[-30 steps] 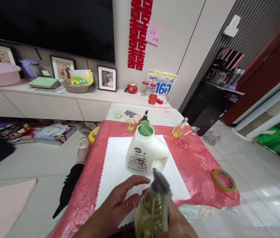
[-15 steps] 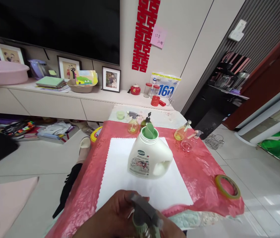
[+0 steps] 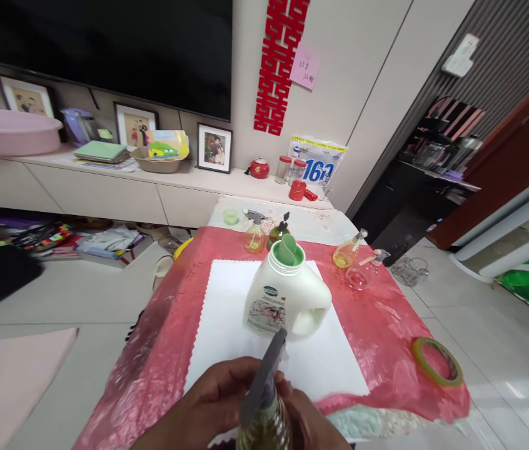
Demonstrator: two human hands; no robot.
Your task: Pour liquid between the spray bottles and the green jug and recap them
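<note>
I have the right hand (image 3: 309, 415) wrapped around the spray bottle (image 3: 264, 422) at the bench's (image 3: 396, 328) near edge, its grey head uppermost. The left hand (image 3: 217, 394) is half curled beside the neck; from here I cannot tell whether those fingers grip. Beyond, I see a white jug (image 3: 271, 284) upright on a white sheet (image 3: 224, 319), and a tape roll (image 3: 420, 360) by the near right corner.
</note>
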